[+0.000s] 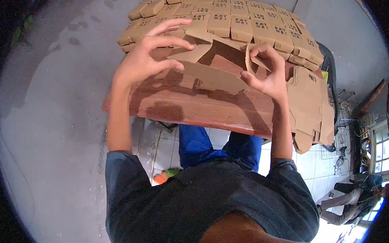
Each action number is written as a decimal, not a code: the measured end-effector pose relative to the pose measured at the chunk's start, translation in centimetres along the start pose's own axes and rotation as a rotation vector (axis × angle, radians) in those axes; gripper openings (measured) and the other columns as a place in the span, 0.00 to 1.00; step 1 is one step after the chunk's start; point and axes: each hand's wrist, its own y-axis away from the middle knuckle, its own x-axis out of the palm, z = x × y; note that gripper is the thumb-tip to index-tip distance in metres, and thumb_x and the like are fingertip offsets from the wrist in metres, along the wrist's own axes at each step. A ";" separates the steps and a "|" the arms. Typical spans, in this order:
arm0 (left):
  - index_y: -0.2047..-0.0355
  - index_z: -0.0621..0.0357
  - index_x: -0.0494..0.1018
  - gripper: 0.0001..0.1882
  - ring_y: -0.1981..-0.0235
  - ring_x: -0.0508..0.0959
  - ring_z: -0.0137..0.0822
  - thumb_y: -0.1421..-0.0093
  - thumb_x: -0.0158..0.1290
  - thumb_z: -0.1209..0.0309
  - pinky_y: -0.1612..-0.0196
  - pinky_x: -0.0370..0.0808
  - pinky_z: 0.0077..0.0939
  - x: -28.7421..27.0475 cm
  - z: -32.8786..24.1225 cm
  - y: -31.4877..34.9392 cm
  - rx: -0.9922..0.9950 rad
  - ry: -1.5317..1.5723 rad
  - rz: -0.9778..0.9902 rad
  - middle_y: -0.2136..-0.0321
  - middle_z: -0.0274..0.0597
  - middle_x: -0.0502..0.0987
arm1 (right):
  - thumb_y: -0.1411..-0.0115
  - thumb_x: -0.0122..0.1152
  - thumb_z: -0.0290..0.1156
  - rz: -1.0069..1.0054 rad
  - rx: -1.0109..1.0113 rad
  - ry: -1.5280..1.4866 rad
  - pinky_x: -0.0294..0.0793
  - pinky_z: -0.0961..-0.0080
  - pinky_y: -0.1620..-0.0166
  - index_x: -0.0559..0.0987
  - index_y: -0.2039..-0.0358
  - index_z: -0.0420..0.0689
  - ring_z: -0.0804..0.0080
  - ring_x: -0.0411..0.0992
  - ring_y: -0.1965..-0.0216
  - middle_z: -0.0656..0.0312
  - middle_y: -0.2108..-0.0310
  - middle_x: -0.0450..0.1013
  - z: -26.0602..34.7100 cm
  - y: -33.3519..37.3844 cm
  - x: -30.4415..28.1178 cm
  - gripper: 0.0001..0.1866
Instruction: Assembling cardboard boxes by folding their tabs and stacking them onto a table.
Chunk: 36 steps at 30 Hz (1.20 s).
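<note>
- The person's left hand [151,52] is spread wide, fingers fanned out and curled loosely over the upper left flap of a flat brown cardboard box blank [210,71]; the fingertips seem to rest on the flap rather than clamp it.
- The right hand [267,72] is closed in a pinch, thumb and fingers gripping a small side flap of the same cardboard blank and bending it upward.
- The half-folded blank sits between the two hands, just above a reddish-brown wooden table [194,108].
- A stack of flat, unfolded brown cardboard blanks [309,104] lies on the table's right end, just beside the right wrist, hanging over the edge.
- Rows of finished small brown cardboard boxes [242,21] with dark print cover the far side of the table, beyond the hands.
</note>
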 end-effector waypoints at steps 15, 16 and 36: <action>0.60 0.57 0.81 0.26 0.42 0.74 0.41 0.61 0.75 0.68 0.40 0.72 0.38 0.8 -1.1 1.4 -0.269 0.250 -0.028 0.46 0.47 0.77 | 0.62 0.76 0.34 0.449 -0.188 0.127 0.74 0.68 0.49 0.77 0.67 0.40 0.58 0.77 0.58 0.55 0.63 0.79 1.3 -2.0 -1.6 0.22; 0.60 0.57 0.80 0.26 0.46 0.77 0.41 0.60 0.75 0.66 0.45 0.76 0.34 0.8 -0.7 1.3 -0.087 0.087 -0.037 0.44 0.43 0.75 | 0.62 0.76 0.34 0.452 -0.189 0.125 0.74 0.68 0.49 0.77 0.67 0.40 0.58 0.77 0.58 0.55 0.63 0.79 1.3 -2.0 -1.5 0.22; 0.68 0.59 0.81 0.07 0.50 0.74 0.33 0.44 0.66 0.70 0.52 0.74 0.26 4.2 -0.3 2.4 -0.224 0.254 -0.216 0.43 0.39 0.72 | 0.48 0.74 0.38 0.176 -0.078 0.022 0.70 0.60 0.42 0.80 0.60 0.37 0.50 0.72 0.44 0.50 0.45 0.74 1.2 0.3 1.6 0.21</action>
